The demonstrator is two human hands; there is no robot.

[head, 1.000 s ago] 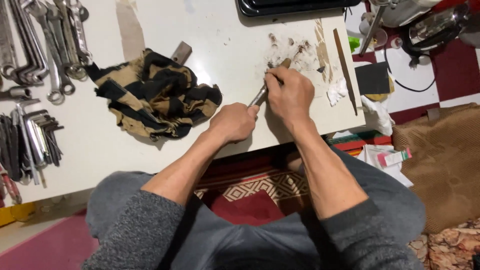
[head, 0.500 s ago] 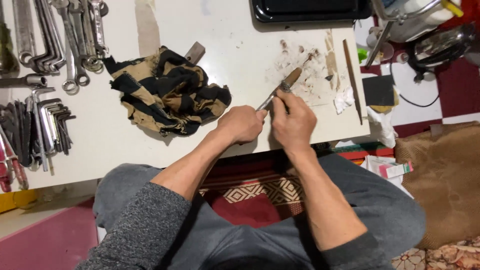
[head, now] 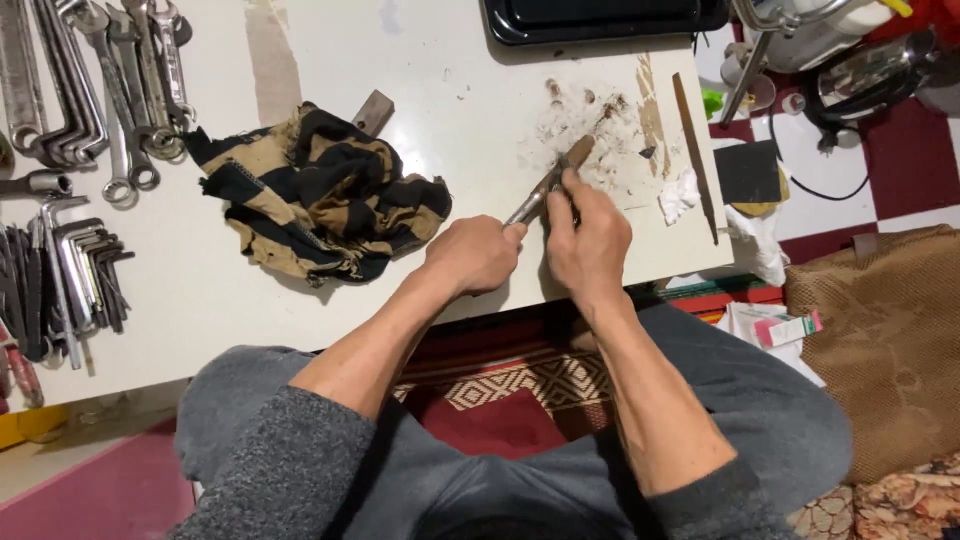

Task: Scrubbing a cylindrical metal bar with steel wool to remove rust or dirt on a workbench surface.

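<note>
White tabletop [head: 300, 330], dusted with shavings [head: 600, 130]: both hands have drawn back toward its near edge—left hand [head: 473, 255] closed round the metal tool [head: 527, 205], right hand [head: 588, 240] pinching the brown wooden piece [head: 575, 155] beside the striped rag [head: 320, 195]—so the scraping continues.

Just past your right knee, below the bench edge, lies a small flat white box [head: 787, 328] with green-and-red ends.
</note>
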